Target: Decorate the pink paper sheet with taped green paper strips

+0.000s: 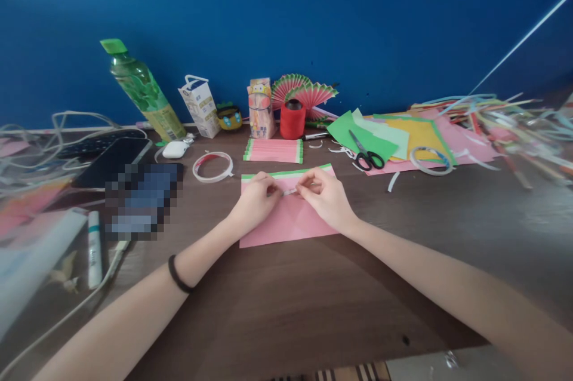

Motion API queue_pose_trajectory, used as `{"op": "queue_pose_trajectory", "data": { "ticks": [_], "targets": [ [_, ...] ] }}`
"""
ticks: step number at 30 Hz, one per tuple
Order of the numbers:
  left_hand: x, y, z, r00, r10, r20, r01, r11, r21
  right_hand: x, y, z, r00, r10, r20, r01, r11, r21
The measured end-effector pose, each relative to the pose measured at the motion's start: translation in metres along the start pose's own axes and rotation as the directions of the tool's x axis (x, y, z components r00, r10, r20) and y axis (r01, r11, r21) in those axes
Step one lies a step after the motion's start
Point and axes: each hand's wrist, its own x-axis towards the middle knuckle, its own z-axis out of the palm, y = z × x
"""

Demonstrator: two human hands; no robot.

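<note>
- The pink rectangular paper sheet [295, 220], with a green and white striped edge, lies flat on the dark brown wooden worktop [268, 297], straight in front of the person; its long axis runs left to right, the right end slightly farther away.
- Its striped edge faces the blue wall [286, 17] (the plain pink edge is the near one).
- A thin, short white strip [290, 191] spans the gap between the two hands above the sheet, roughly along the same axis, its right end a touch farther off.
- The hands cover parts of the sheet's striped edge and sides; the strip's ends are hidden in the fingers, and whether it touches the paper is hard to tell.
- Both forearms are cut off by the bottom of the view, the dark phone [145, 199] is pixelated, and the heap of coloured paper strips [519, 130] at far right is blurred.
- The left hand [256, 202] is nearly closed, thumb and curled fingers pinching the strip's left end.
- The right hand [329, 199] is narrow too, thumb and forefinger pinching the right end, its palm side over the sheet.
- Just beyond the sheet lies a folded pink paper piece with green ends [273, 150]; black-handled scissors [367, 157] rest to the right.
</note>
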Motion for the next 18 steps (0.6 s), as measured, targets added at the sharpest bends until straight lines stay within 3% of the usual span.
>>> {"op": "queue_pose_trajectory", "data": {
  "ticks": [18],
  "targets": [
    [-0.0009,0.0005,0.0018,1.000,0.004,-0.016,-0.004,1.000,0.012,0.0002,0.0019,-0.0016,1.000,0.016,-0.015,-0.016,1.000,0.020]
  ]
}}
